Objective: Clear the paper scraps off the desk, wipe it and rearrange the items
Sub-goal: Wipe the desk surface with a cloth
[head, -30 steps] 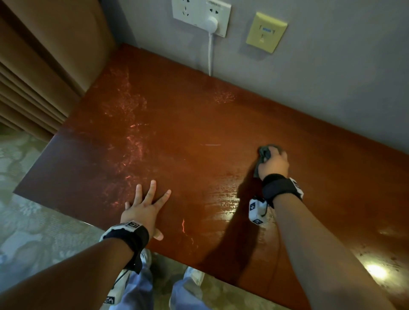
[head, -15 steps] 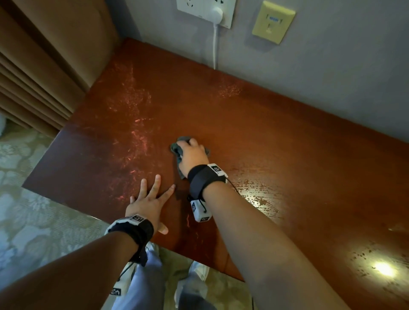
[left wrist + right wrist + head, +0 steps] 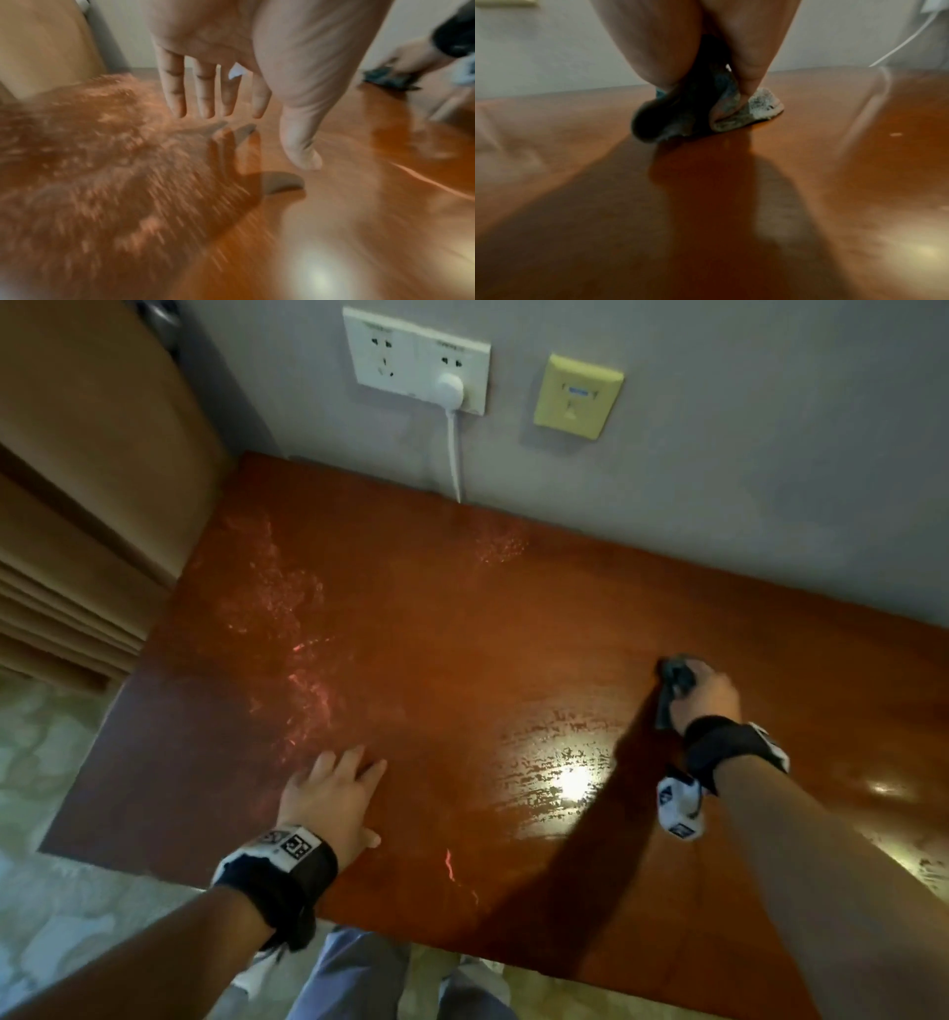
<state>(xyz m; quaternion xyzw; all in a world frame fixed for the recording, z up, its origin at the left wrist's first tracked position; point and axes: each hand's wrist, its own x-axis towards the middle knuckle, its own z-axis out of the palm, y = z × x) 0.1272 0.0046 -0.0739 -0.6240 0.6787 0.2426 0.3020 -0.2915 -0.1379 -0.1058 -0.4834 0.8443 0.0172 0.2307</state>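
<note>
The reddish-brown desk (image 3: pixel 411 660) fills the head view, bare of items, with pale smears on its left half and a glossy wet patch near the middle. My right hand (image 3: pixel 706 695) grips a dark grey cloth (image 3: pixel 672 677) and presses it on the desk at the right, close to the wall. In the right wrist view the bunched cloth (image 3: pixel 695 113) sits under my fingers, its pale corner sticking out. My left hand (image 3: pixel 334 793) lies flat near the front edge, fingers straight. In the left wrist view its fingers (image 3: pixel 205 89) reach down to the desk top (image 3: pixel 308 223).
A grey wall runs behind the desk with a white socket plate (image 3: pixel 416 359), a plug and white cable (image 3: pixel 454 454), and a yellow plate (image 3: pixel 577 395). Beige curtains (image 3: pixel 77 531) hang at the left. Patterned floor (image 3: pixel 61 762) and my legs (image 3: pixel 359 978) show below the front edge.
My right hand swept the cloth from the right to beside my left hand, then back to the right side. My left hand stayed flat in place.
</note>
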